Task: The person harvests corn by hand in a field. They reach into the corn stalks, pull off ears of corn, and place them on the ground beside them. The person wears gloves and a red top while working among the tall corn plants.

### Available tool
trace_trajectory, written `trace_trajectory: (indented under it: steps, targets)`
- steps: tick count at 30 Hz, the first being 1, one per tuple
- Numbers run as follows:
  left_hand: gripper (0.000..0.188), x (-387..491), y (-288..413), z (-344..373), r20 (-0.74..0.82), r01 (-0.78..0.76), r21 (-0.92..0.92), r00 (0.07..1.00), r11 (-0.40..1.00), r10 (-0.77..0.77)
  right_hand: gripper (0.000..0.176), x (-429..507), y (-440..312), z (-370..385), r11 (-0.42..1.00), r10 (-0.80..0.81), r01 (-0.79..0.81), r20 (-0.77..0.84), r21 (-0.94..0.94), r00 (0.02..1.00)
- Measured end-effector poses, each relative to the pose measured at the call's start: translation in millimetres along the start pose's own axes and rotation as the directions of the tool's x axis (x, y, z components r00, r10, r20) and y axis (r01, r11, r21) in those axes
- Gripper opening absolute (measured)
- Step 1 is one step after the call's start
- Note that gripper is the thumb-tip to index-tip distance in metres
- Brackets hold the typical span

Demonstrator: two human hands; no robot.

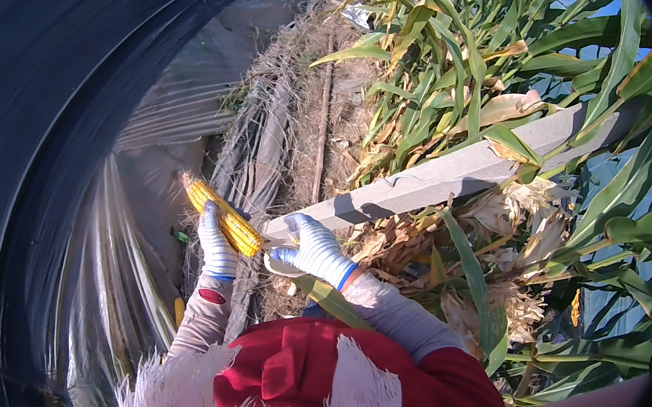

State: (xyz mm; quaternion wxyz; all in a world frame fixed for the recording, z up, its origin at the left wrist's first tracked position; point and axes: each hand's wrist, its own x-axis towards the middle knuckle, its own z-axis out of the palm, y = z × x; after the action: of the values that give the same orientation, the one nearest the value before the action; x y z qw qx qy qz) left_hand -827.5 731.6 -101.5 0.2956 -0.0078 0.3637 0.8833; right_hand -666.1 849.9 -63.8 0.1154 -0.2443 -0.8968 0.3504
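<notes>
My left hand (217,245), in a white-and-blue striped knit glove, grips a husked ear of yellow corn (224,218). The ear slants, its silky end up and left, its other end towards my right hand. My right hand (320,251), gloved alike, is just right of the ear, with thumb and forefinger apart. Against the underside of its thumb lies a pale piece, probably corn husk (283,268); whether the hidden fingers hold it I cannot tell. A long green-yellow leaf (332,302) passes below the right wrist.
A pale squared concrete post (422,189) runs diagonally from beside my right hand into standing corn plants (445,64). Dark plastic sheeting (65,104) and clear film (120,243) cover the left side. Another yellow ear (179,311) shows by my left forearm. Dry husks (531,232) hang at right.
</notes>
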Motion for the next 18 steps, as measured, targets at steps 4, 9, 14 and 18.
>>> trace_trajectory:
  steps: [4, 9, 14, 18]
  targets:
    - [0.046, -20.8, -6.0, 19.6, 0.240, -0.296, 0.180, 0.938, 0.938, 0.250, 0.086, 3.4, -0.5, 55.0, 0.946, -0.055, 0.007, 0.138, 0.325, 0.989]
    - [0.056, -31.8, -2.4, 21.9, 0.226, -0.166, 0.184, 0.966, 0.969, 0.123, 0.039, 0.0, -1.4, 90.7, 0.825, 0.157, -0.317, 0.349, 0.468, 0.924]
    - [0.061, -31.5, -5.5, -1.9, 0.325, 0.026, 0.237, 0.940, 0.971, -0.105, 0.032, -22.0, -20.5, 59.6, 0.999, -0.041, 0.027, 0.350, 0.047, 0.936]
    - [0.035, -5.4, -2.2, -53.4, 0.128, 0.560, 0.068, 0.816, 0.826, -0.564, 0.030, -28.4, -52.5, 49.3, 0.857, -0.432, 0.516, 0.539, -0.005, 0.723]
